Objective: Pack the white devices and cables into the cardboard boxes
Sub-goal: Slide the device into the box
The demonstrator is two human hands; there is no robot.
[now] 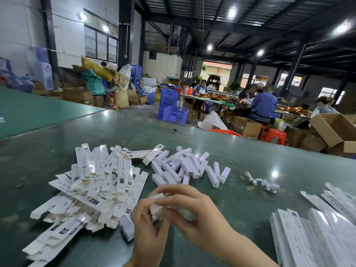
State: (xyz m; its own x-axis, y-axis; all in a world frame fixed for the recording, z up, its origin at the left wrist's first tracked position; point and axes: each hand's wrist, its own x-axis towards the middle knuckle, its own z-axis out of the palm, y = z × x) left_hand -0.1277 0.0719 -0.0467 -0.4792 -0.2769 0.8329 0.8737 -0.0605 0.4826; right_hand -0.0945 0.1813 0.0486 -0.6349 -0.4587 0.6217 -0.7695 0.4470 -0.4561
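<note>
Both of our hands are meeting low over the green table (250, 143), working one small white box (158, 206) between them. Our left hand (148, 226) is curling its fingers round the box's near end, and our right hand (189, 207) is pinching the far end from above, thumb underneath. What sits inside the box we cannot tell; it is blurred. Beyond our hands, the white devices (185, 167) are lying in a loose heap on the table. Left of that heap, a bigger pile of flat, unfolded white cartons (96, 182) is spreading toward us. Right of the devices, well apart, a white cable (264, 183) is lying bundled. Nearer us on the right, long white boxes (316, 236) are lying side by side. Past the table, people are sitting at benches beside blue crates (172, 107).
</note>
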